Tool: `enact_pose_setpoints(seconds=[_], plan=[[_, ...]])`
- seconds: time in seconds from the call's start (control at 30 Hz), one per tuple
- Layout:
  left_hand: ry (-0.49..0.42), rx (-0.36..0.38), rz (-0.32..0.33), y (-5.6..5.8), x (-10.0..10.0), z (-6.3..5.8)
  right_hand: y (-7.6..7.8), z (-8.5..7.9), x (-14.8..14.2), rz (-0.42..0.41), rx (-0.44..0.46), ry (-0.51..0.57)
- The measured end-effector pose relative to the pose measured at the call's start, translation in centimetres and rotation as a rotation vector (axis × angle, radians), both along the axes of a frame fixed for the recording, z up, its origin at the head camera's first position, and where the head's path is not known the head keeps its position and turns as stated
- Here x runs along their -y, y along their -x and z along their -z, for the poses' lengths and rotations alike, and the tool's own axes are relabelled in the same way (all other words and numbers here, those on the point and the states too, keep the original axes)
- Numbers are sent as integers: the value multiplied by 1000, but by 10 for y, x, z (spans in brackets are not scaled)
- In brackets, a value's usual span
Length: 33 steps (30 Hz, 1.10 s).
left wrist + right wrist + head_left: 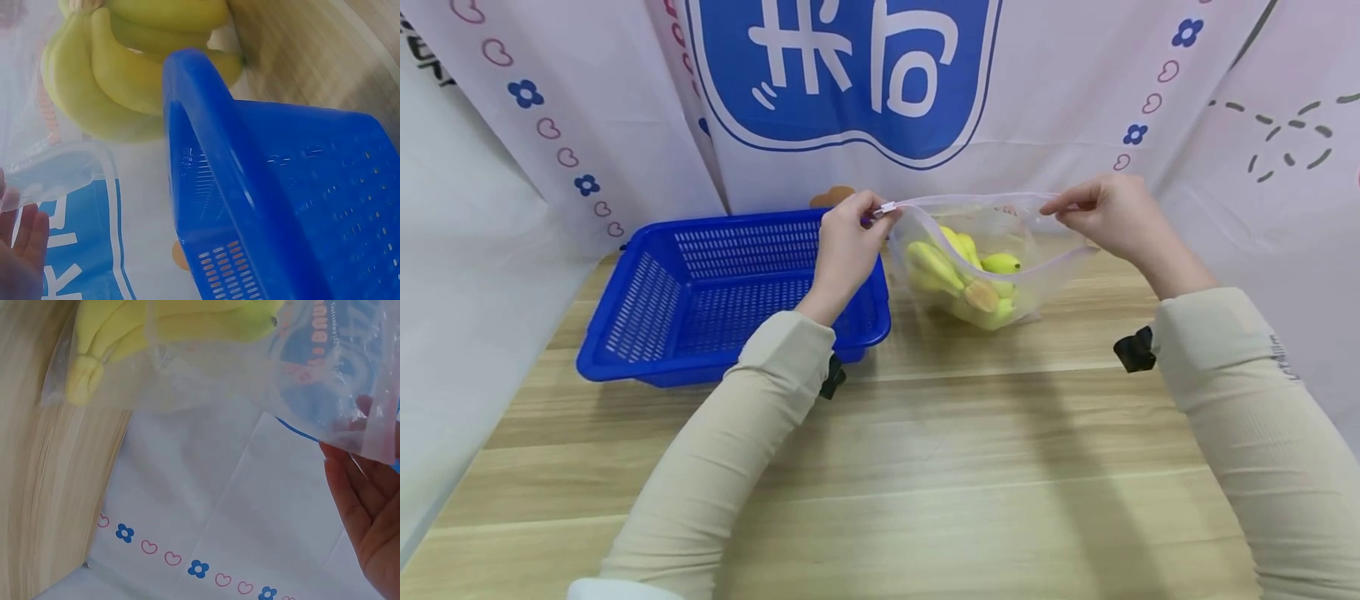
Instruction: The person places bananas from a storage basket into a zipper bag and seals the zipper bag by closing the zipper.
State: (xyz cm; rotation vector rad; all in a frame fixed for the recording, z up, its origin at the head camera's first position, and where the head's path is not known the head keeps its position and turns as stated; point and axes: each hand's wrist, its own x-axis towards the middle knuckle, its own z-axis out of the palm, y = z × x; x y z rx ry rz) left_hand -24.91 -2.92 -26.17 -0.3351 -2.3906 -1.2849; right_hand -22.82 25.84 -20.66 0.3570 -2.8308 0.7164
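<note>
Basket, blue plastic (pixel 647 367), on the wooden table (pixel 925 467), at 9 o'clock from the bag. Left hand (pixel 847 246) at the bag's 10 o'clock corner, thumb and fingers clamped on the zip end by the white slider (pixel 889 207). Clear zip bag (pixel 1028 285), mouth spread, sits between both hands; yellow bananas (pixel 934 265) inside, stem end toward 6 o'clock. Right hand (pixel 1108 215) at 2 o'clock, fingertips pinching the rim. Printed cloth (pixel 1060 108) at 12 o'clock.
</note>
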Motion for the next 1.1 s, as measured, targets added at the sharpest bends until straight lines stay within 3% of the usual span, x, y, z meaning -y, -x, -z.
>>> enact_pose_setpoints(seconds=[0.13, 0.37, 0.5, 0.63, 0.73, 0.9, 1.1], plan=[[3, 14, -47, 0, 0, -2, -2, -2, -6, 12, 41, -62], [1, 22, -48, 0, 1, -8, -4, -13, -10, -46, 318, 0], [-8, 44, -42, 0, 1, -9, -3, -17, -9, -60, 403, 23], [-70, 70, -41, 0, 1, -10, -2, -17, -13, -55, 350, 19], [-176, 94, -32, 1, 1, -11, -1, -16, -18, -31, 259, 53], [-344, 138, -35, 4, 3, -13, -2, -15, -26, -27, 109, 231], [-397, 196, -36, 5, 6, -16, -3, -14, -29, -22, -7, 419]])
